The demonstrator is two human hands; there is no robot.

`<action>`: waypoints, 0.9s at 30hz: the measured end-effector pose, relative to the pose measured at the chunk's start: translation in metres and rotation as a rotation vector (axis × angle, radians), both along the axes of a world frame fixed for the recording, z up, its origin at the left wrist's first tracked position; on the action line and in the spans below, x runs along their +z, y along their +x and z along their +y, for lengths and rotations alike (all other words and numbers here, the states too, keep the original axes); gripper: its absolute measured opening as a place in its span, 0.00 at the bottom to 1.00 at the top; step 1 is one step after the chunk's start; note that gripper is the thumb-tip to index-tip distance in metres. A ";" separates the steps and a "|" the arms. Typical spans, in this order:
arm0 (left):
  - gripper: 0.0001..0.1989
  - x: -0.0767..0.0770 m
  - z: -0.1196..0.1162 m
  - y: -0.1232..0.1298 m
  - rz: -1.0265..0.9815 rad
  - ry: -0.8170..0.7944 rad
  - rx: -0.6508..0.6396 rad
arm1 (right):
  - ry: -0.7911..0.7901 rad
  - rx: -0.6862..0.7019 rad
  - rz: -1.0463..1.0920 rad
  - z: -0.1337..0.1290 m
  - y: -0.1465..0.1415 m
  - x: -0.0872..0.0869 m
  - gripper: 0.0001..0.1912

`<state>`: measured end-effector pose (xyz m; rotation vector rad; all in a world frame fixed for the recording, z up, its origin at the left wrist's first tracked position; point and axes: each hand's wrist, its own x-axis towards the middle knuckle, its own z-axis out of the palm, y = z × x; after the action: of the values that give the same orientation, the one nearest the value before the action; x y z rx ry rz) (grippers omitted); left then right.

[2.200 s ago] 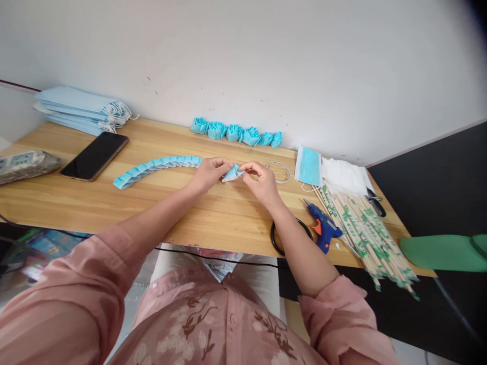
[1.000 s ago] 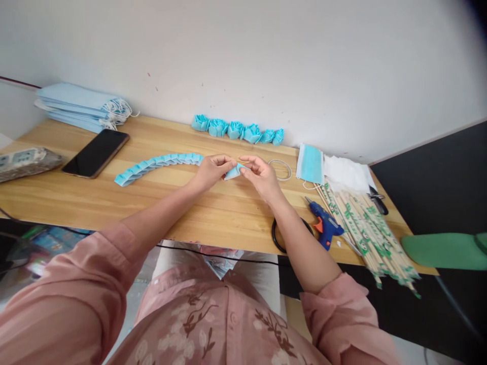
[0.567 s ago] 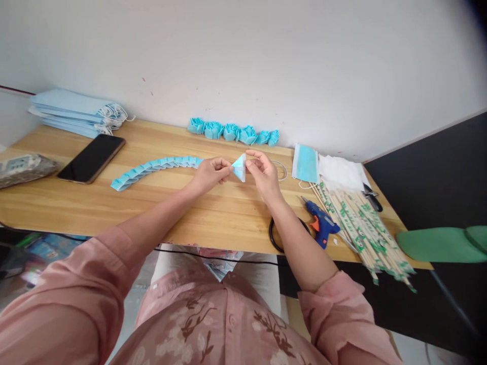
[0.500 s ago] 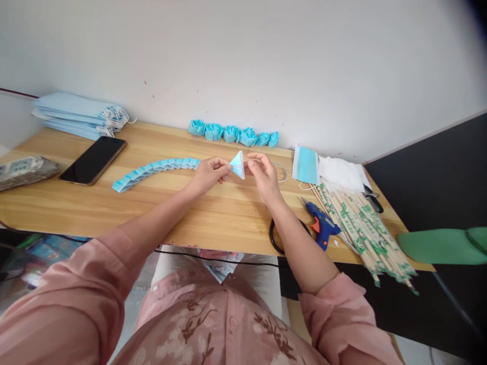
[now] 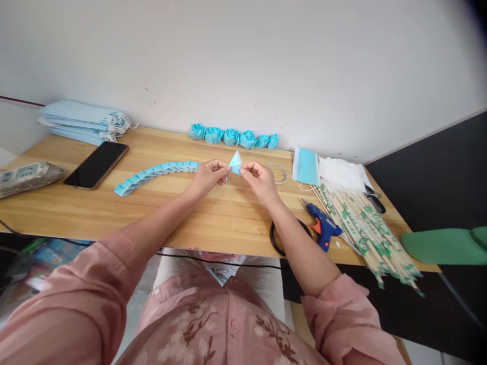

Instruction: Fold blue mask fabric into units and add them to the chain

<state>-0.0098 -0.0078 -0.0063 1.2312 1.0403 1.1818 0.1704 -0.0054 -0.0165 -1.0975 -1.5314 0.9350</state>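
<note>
A small folded triangle of light blue mask fabric [image 5: 235, 162] is held up over the table between my two hands, its point upward. My left hand [image 5: 210, 176] pinches its left corner between thumb and fingers. The right corner is gripped by my right hand [image 5: 262, 181] in the same kind of pinch. A curved row of folded blue pieces [image 5: 152, 173] lies on the wood to the left, its right end reaching behind my left hand. Along the wall sit several blue fabric flowers [image 5: 231, 136]. A pale ring of tape or wire [image 5: 280, 174] lies just beyond my right hand.
At left are a stack of face masks [image 5: 81, 119], a phone [image 5: 97, 165] and a wrapped power strip [image 5: 28, 177]. On the right lie a mask [image 5: 306, 166], white cloth [image 5: 342, 174], a blue glue gun [image 5: 323, 225], wrapped chopsticks [image 5: 365, 233] and a green bottle [image 5: 441, 246].
My right hand has closed from loose fingers onto the right corner of the folded triangle. The piece has turned so that its point is upward. My left hand keeps its pinch.
</note>
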 end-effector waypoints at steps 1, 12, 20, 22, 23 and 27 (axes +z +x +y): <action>0.13 0.000 0.000 0.000 0.010 0.000 0.000 | 0.005 -0.004 0.010 0.000 0.000 0.000 0.10; 0.14 -0.002 0.001 0.001 0.064 0.003 -0.030 | -0.037 -0.008 0.037 0.001 0.000 0.000 0.10; 0.09 0.002 -0.001 0.003 0.103 -0.011 -0.011 | -0.015 0.065 0.117 -0.002 0.000 0.003 0.17; 0.08 0.002 -0.002 0.004 0.129 -0.014 -0.013 | -0.031 0.065 0.102 -0.002 -0.001 0.004 0.17; 0.07 0.002 -0.002 0.004 0.148 -0.012 -0.015 | -0.044 0.059 0.094 -0.002 -0.001 0.004 0.16; 0.07 0.002 -0.004 0.005 0.189 -0.005 -0.024 | -0.058 0.020 0.062 -0.002 -0.002 0.003 0.14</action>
<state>-0.0045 -0.0115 -0.0040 1.3681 1.1626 1.0587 0.1688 -0.0070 -0.0140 -1.0855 -1.4754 1.0239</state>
